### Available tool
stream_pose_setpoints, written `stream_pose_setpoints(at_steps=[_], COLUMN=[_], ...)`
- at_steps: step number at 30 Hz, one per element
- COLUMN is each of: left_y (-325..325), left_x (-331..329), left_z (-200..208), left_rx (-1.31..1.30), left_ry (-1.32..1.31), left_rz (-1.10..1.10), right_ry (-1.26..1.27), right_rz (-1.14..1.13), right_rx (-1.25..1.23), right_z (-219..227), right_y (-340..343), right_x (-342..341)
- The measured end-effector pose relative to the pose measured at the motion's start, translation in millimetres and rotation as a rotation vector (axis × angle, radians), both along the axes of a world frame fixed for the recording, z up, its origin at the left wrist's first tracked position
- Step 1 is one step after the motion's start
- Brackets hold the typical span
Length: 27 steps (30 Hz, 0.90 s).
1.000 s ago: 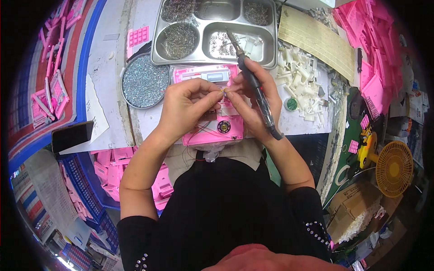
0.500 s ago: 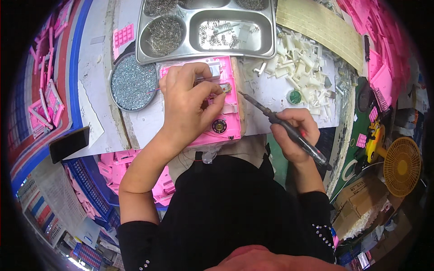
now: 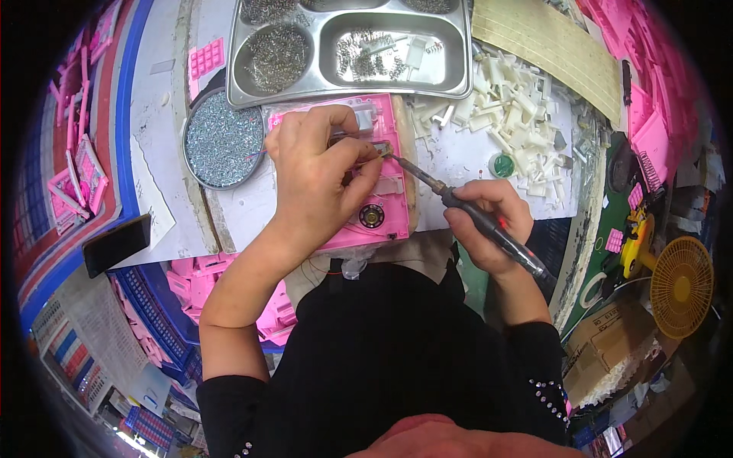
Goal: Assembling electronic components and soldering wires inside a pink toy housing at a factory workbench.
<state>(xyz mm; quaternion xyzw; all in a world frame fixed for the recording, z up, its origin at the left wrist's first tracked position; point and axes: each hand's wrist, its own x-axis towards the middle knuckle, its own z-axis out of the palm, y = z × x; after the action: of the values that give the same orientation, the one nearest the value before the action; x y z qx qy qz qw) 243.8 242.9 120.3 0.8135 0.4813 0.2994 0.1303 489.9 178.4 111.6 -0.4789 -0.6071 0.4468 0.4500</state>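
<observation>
A pink plastic housing lies at the middle of the table, with a small round black speaker set in its near part. My left hand rests over the housing, thumb and forefinger pinched at a small metallic part near its right edge. What lies between those fingertips is too small to make out. A soldering iron is gripped in my right hand; its tip points left and meets the small part beside my left fingertips. My left hand hides much of the housing's inside.
A steel compartment tray of springs stands beyond the housing. A round dish of small screws sits left. White plastic pieces and a small green-filled pot lie right. A phone-like dark slab is at the left edge; a yellow fan stands far right.
My right hand has brought the soldering iron left, so its tip now meets the small part at my left fingertips. My left hand has kept its pinch in nearly the same place.
</observation>
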Motion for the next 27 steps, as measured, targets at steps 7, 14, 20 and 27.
stream_pose_setpoints(at_steps=[7, 14, 20, 27], left_y=[0.4, 0.8, -0.3, 0.6], left_x=[-1.3, -2.2, -0.7, -1.7], left_z=[-1.8, -2.2, -3.5, 0.9], left_rx=[0.012, 0.014, -0.005, 0.006], left_ry=[0.001, -0.002, -0.021, 0.005], left_rz=[-0.014, -0.019, -0.006, -0.023], right_ry=[0.001, -0.111, -0.021, 0.051], right_rz=[-0.013, 0.044, -0.01, -0.016], right_rx=[-0.015, 0.005, -0.025, -0.057], right_z=[-2.3, 2.2, 6.3, 2.7], right_y=[0.2, 4.6, 2.6, 1.5], right_x=[-2.3, 2.3, -3.9, 1.5])
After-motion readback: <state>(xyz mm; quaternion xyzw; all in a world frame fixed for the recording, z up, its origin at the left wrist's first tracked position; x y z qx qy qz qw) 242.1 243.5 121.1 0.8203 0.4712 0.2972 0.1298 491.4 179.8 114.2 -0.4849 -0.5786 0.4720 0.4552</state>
